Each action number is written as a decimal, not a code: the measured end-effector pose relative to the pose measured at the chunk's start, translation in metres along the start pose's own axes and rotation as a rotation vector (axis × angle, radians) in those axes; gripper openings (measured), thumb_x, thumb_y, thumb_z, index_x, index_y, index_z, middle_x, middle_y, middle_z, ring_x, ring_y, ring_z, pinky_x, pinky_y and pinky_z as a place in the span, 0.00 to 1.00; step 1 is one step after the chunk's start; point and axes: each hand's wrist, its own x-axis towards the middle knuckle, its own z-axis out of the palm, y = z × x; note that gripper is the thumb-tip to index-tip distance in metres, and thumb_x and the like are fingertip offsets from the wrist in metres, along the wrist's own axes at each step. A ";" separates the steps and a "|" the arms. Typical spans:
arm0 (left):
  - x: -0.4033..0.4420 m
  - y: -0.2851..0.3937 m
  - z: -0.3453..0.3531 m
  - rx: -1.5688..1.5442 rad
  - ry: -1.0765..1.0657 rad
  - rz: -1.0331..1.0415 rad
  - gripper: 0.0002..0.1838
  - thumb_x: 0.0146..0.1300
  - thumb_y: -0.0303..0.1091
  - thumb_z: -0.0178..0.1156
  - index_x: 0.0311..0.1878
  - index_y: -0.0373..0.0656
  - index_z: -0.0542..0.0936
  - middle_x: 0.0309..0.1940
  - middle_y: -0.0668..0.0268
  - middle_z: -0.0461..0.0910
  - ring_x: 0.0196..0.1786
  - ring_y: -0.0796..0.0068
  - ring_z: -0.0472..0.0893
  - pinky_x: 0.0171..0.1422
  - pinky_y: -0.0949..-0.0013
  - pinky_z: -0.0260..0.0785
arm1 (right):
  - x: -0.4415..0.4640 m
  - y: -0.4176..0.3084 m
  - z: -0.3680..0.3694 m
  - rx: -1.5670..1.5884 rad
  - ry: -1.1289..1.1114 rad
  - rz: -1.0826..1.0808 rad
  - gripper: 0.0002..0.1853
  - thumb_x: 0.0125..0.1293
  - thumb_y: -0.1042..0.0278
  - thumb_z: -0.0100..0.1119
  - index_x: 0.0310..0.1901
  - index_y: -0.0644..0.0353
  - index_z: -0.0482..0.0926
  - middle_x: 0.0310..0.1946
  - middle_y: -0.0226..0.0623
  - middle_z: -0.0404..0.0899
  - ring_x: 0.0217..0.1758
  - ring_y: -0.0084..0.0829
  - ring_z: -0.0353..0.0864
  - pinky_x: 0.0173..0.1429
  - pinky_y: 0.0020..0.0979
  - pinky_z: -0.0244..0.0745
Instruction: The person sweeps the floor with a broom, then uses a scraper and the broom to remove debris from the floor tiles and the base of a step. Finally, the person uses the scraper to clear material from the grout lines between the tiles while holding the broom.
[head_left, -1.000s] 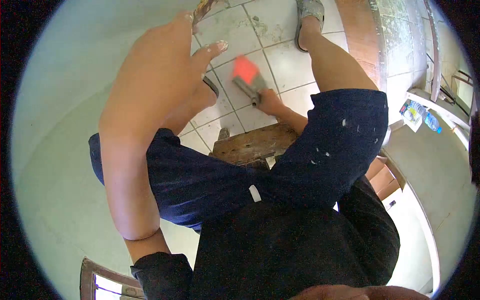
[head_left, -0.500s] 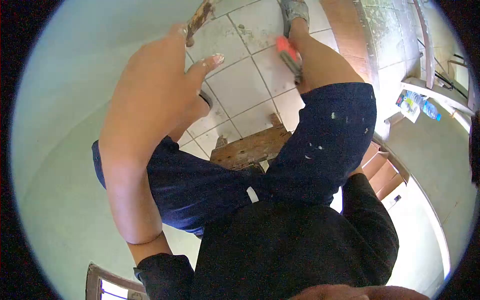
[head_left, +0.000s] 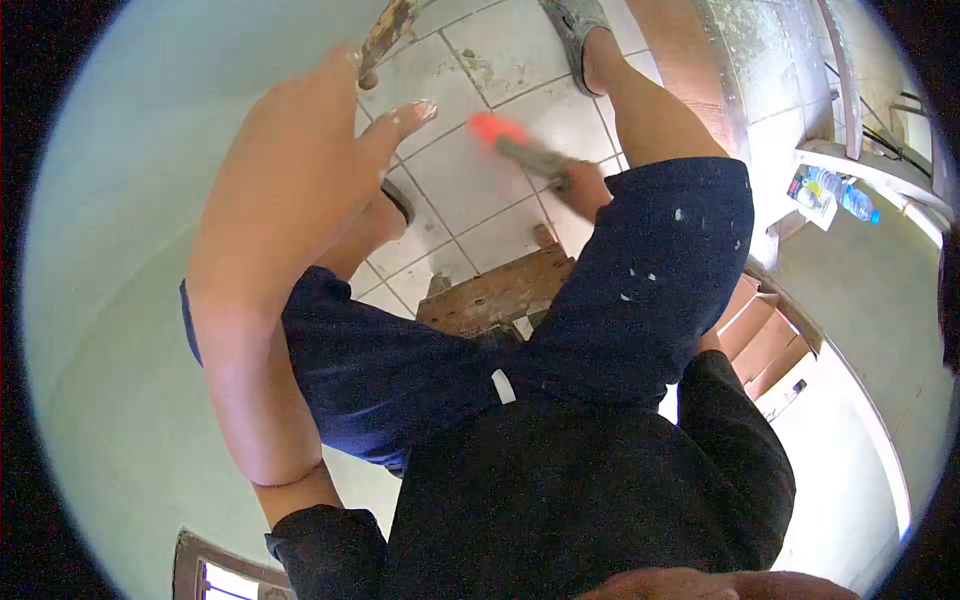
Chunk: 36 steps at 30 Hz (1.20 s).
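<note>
The red tool (head_left: pixel 522 150) was gripped in the right hand (head_left: pixel 584 190), over the floor (head_left: pixel 465 180), off its wall (head_left: pixel 110 250) edge; judged light and stiff, best held by its grey end (head_left: pixel 545 165). Whether wood (head_left: pixel 388 35) was held in the left hand (head_left: pixel 290 155) could not be told.

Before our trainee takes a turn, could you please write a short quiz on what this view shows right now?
1. Multiple choice: which hand holds the tool with the red end?
A) the left
B) the right
C) both together

2. True or false: the dark shorts have pale spots on one leg.

3. Fill in the gap: the floor is covered with pale ____.

Key:
1. B, the right hand.
2. True.
3. Tiles.
</note>
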 end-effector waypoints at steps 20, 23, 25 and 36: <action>0.006 -0.003 0.007 0.024 -0.076 0.001 0.28 0.64 0.54 0.61 0.47 0.33 0.75 0.34 0.42 0.79 0.43 0.38 0.78 0.46 0.47 0.68 | -0.016 0.024 0.030 0.004 0.106 0.008 0.21 0.56 0.58 0.66 0.47 0.63 0.82 0.38 0.51 0.85 0.43 0.49 0.86 0.47 0.48 0.79; 0.002 0.004 0.004 0.034 -0.068 -0.044 0.28 0.64 0.54 0.62 0.47 0.33 0.75 0.34 0.41 0.79 0.42 0.37 0.78 0.47 0.46 0.68 | -0.011 0.071 0.011 -0.108 0.225 0.199 0.21 0.57 0.57 0.66 0.47 0.63 0.82 0.38 0.51 0.85 0.43 0.49 0.86 0.47 0.48 0.79; 0.005 0.007 0.009 0.057 -0.106 -0.017 0.28 0.65 0.53 0.61 0.49 0.32 0.76 0.37 0.40 0.80 0.44 0.37 0.79 0.48 0.46 0.69 | -0.008 0.088 0.030 -0.171 0.222 0.224 0.21 0.57 0.57 0.66 0.47 0.64 0.82 0.38 0.51 0.85 0.43 0.49 0.86 0.47 0.48 0.79; 0.023 0.009 0.011 0.011 -0.034 0.030 0.27 0.71 0.51 0.53 0.45 0.29 0.76 0.41 0.37 0.80 0.47 0.36 0.79 0.53 0.46 0.70 | -0.159 0.218 -0.086 -0.430 0.328 0.588 0.22 0.58 0.55 0.66 0.46 0.65 0.82 0.37 0.52 0.85 0.43 0.49 0.86 0.46 0.48 0.79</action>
